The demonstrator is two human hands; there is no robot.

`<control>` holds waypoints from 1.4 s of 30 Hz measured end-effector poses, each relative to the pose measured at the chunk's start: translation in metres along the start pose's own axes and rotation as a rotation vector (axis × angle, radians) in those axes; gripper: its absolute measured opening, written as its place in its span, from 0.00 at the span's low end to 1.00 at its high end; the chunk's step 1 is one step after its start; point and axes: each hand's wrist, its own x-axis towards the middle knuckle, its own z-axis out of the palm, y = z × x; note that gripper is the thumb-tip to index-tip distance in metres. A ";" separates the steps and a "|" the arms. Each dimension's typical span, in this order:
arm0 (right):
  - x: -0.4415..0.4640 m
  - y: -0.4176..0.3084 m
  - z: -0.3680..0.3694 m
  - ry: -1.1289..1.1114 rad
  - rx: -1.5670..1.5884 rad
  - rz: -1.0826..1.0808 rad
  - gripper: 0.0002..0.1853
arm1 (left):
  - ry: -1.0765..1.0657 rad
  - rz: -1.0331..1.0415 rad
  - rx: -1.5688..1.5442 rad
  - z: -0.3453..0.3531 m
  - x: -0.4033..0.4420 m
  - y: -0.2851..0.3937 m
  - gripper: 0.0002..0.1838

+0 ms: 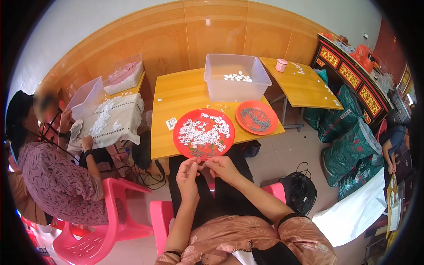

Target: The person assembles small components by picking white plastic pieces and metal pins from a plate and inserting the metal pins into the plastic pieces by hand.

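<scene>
Both hands meet over my lap, just below the near rim of a red round tray [176,143]. My left hand [188,173] is pinched, its fingertips near those of my right hand [223,169], which is pinched too. Whatever lies between the fingers is too small to make out. Many small white pieces [201,134] cover the red tray, with some small dark metal parts [201,152] at its near edge. To its right, an orange-red plate [244,125] holds a ring of small grey metal parts [256,119].
A clear plastic bin [236,90] with white pieces stands behind on the yellow table [170,99]. At left, a co-worker [66,181] sits on a pink chair [112,221] beside a cloth-covered table [128,106]. Green sacks [349,150] and a black bag [301,192] are at right.
</scene>
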 end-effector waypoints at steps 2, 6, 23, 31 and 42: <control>-0.002 0.030 -0.006 0.036 0.063 0.108 0.12 | -0.026 -0.049 0.041 -0.007 0.006 -0.011 0.09; -0.006 0.048 -0.008 0.047 -0.035 0.180 0.12 | -0.218 -0.255 0.215 -0.041 0.023 -0.058 0.09; -0.030 0.099 0.027 -0.514 -1.134 -0.396 0.09 | -0.248 -0.368 0.264 -0.093 0.044 -0.113 0.10; -0.037 0.101 0.023 -0.453 -1.145 -0.386 0.09 | -0.267 -0.374 0.294 -0.090 0.047 -0.108 0.11; -0.035 0.092 0.022 -0.446 -1.142 -0.370 0.10 | -0.288 -0.363 0.309 -0.091 0.045 -0.105 0.10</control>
